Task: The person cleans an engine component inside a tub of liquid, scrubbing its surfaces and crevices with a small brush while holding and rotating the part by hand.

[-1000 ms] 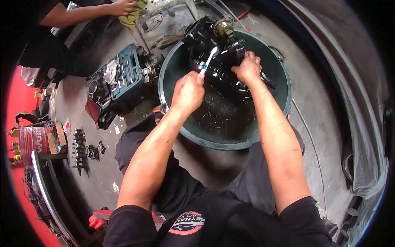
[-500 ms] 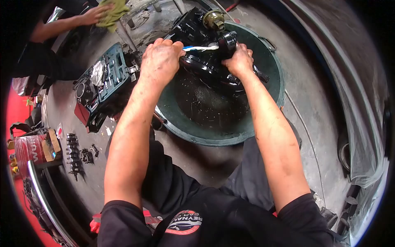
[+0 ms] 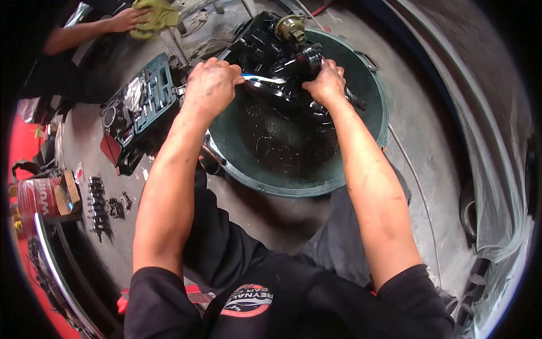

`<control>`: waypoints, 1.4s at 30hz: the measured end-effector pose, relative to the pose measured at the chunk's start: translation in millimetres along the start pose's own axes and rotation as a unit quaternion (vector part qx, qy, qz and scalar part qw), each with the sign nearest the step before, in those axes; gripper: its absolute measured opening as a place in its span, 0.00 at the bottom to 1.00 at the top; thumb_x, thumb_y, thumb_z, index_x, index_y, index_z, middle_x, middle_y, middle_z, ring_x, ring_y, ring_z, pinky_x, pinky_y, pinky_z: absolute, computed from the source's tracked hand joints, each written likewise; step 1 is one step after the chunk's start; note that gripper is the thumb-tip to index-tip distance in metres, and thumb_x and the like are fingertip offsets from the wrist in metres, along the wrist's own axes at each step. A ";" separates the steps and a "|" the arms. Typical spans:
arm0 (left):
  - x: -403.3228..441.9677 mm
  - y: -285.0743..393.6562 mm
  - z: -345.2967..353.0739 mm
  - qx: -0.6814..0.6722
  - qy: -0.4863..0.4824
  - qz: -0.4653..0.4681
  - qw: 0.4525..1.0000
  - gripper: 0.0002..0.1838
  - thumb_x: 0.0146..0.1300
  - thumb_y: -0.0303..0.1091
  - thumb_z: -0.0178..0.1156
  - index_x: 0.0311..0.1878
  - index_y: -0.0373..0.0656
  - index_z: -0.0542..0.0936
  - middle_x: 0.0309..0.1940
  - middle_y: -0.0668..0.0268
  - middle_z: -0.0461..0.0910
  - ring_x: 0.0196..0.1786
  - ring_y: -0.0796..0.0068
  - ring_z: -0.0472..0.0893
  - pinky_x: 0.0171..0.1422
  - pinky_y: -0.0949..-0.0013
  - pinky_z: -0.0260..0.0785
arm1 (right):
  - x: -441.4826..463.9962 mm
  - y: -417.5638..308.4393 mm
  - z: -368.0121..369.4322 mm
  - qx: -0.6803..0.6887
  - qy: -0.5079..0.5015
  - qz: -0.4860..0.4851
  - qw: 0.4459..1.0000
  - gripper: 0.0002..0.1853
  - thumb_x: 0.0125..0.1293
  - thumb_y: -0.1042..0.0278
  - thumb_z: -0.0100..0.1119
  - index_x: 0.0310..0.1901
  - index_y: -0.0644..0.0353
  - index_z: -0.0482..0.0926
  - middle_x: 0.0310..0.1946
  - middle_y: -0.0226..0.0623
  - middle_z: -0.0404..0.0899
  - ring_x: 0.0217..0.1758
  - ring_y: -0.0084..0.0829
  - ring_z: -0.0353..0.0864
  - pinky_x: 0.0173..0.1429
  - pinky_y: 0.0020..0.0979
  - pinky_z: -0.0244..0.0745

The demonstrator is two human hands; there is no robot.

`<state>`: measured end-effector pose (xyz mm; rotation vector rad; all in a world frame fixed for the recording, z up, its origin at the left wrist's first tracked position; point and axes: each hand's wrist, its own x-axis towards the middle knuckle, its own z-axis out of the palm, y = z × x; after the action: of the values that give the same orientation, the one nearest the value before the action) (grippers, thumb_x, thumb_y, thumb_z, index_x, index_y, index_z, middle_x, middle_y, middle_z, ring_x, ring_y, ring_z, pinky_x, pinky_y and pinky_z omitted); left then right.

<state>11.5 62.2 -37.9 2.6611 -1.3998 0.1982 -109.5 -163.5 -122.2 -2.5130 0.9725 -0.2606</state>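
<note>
With the left grip (image 3: 213,83) closed around the toothbrush (image 3: 265,79) and the right grip (image 3: 328,85) partly closed on the black part (image 3: 291,65) at the tub's (image 3: 374,121) far side, an apparently slick surface risked letting the part roll.

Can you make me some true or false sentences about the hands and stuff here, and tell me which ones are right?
1. The left hand holds a brush. True.
2. The right hand holds a cloth. False: it touches the machine part; another person's hand is on the cloth.
3. The tub is round. True.
4. The tool case is closed. False: it lies open, with tools showing.
5. The machine part is mostly pink. False: it is mostly black.
6. The brush is blue and white. True.
</note>
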 end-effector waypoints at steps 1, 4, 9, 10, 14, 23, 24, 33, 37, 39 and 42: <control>-1.8 6.1 -1.5 -0.014 0.032 0.031 0.999 0.09 0.68 0.40 0.61 0.41 0.46 0.84 0.38 0.59 0.83 0.50 0.53 0.80 0.55 0.51 0.72 | 1.3 3.1 -1.3 0.006 -0.002 -0.009 1.000 0.50 0.49 0.59 0.78 0.75 0.49 0.64 0.69 0.38 0.68 0.74 0.50 0.62 0.76 0.49 0.62; -4.4 3.4 10.2 0.009 0.022 0.022 0.999 0.10 0.69 0.40 0.60 0.40 0.44 0.84 0.37 0.57 0.83 0.49 0.51 0.80 0.54 0.50 0.72 | 0.2 2.9 -5.6 -0.001 -0.001 -0.004 1.000 0.47 0.49 0.61 0.78 0.73 0.55 0.66 0.71 0.39 0.67 0.75 0.48 0.63 0.78 0.44 0.62; -8.5 -3.7 6.1 -0.032 -0.100 -0.084 0.991 0.13 0.70 0.41 0.59 0.40 0.40 0.82 0.36 0.49 0.84 0.47 0.44 0.83 0.52 0.45 0.73 | 3.3 0.5 -19.7 0.000 -0.075 -0.018 0.997 0.53 0.46 0.60 0.79 0.75 0.58 0.62 0.75 0.41 0.63 0.78 0.48 0.61 0.79 0.42 0.61; -11.4 1.7 3.1 -0.031 -0.108 -0.090 0.990 0.13 0.70 0.41 0.59 0.40 0.39 0.82 0.36 0.49 0.84 0.47 0.44 0.83 0.52 0.45 0.73 | 6.8 3.9 -20.1 0.003 -0.081 -0.019 0.997 0.53 0.47 0.60 0.79 0.75 0.58 0.62 0.76 0.41 0.62 0.78 0.48 0.61 0.79 0.42 0.61; -27.1 23.1 20.7 -0.050 -0.052 -0.181 0.981 0.16 0.72 0.42 0.56 0.38 0.38 0.82 0.36 0.45 0.84 0.44 0.45 0.85 0.49 0.44 0.75 | 8.3 7.4 -16.8 -0.001 -0.083 -0.007 0.997 0.53 0.48 0.61 0.77 0.76 0.58 0.60 0.76 0.42 0.62 0.77 0.48 0.61 0.79 0.42 0.61; -33.1 29.8 54.4 -0.103 -0.062 -0.205 0.971 0.16 0.74 0.41 0.52 0.40 0.40 0.82 0.38 0.46 0.86 0.45 0.43 0.86 0.50 0.48 0.79 | 7.1 8.9 -16.2 0.009 -0.084 -0.003 0.996 0.52 0.49 0.61 0.77 0.76 0.56 0.60 0.75 0.39 0.63 0.77 0.49 0.61 0.79 0.43 0.62; -37.5 29.7 74.4 -0.119 -0.053 -0.200 0.971 0.16 0.74 0.41 0.52 0.41 0.39 0.82 0.38 0.46 0.86 0.44 0.43 0.86 0.49 0.47 0.79 | 7.4 5.1 -17.8 0.002 -0.086 0.004 0.996 0.52 0.49 0.61 0.76 0.76 0.56 0.60 0.74 0.39 0.63 0.77 0.48 0.61 0.78 0.43 0.62; -47.4 40.8 69.4 -0.164 -0.063 -0.167 0.970 0.21 0.78 0.46 0.47 0.39 0.38 0.80 0.37 0.43 0.84 0.45 0.37 0.83 0.49 0.41 0.74 | 10.8 -0.8 -15.7 -0.003 -0.081 0.006 0.997 0.53 0.48 0.61 0.77 0.77 0.51 0.59 0.74 0.38 0.64 0.77 0.49 0.61 0.77 0.46 0.63; -33.4 25.7 50.7 -0.102 -0.085 -0.239 0.962 0.21 0.78 0.49 0.48 0.42 0.39 0.79 0.39 0.42 0.84 0.48 0.38 0.82 0.52 0.41 0.73 | 9.5 5.2 -8.2 0.007 -0.076 -0.008 0.997 0.54 0.48 0.60 0.76 0.79 0.42 0.58 0.73 0.38 0.66 0.77 0.50 0.62 0.77 0.51 0.61; -33.0 20.7 44.9 -0.089 -0.084 -0.231 0.965 0.22 0.77 0.50 0.49 0.42 0.39 0.80 0.39 0.43 0.83 0.48 0.38 0.82 0.51 0.42 0.72 | 10.0 4.8 -10.1 -0.001 -0.079 -0.010 0.997 0.54 0.48 0.57 0.77 0.78 0.42 0.59 0.74 0.38 0.66 0.77 0.50 0.61 0.77 0.52 0.61; -37.0 30.1 33.3 -0.091 -0.092 -0.231 0.964 0.22 0.76 0.51 0.51 0.41 0.38 0.79 0.39 0.43 0.83 0.48 0.38 0.82 0.52 0.42 0.72 | 14.4 6.4 -12.9 -0.001 -0.082 -0.011 0.997 0.54 0.48 0.53 0.78 0.78 0.43 0.60 0.74 0.38 0.65 0.78 0.49 0.61 0.77 0.53 0.60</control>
<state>-32.3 69.4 -75.5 2.8060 -0.7482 -0.2180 -106.8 -181.7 -113.4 -2.5016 0.8803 -0.0578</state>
